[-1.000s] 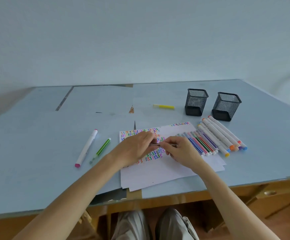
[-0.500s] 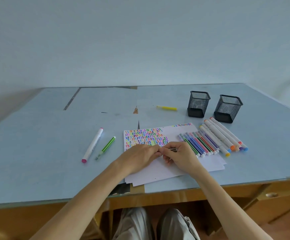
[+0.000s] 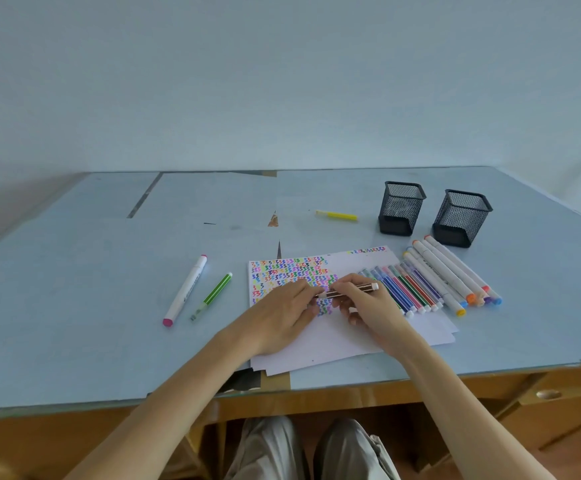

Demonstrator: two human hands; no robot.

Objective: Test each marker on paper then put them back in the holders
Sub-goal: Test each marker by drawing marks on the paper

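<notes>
Thin brown striped marker now more exposed between both hands, low over the scribbled white paper. Right hand grips barrel; left hand pinches its left end, probably capping or uncapping. Black mesh holders wait far right.

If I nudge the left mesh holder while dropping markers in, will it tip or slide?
The left mesh holder looks light: thin open mesh, nothing visible inside. It would probably slide on the smooth table rather than tip, since its solid base looks fairly wide. Tall markers leaning inside might make it tippier.
</notes>
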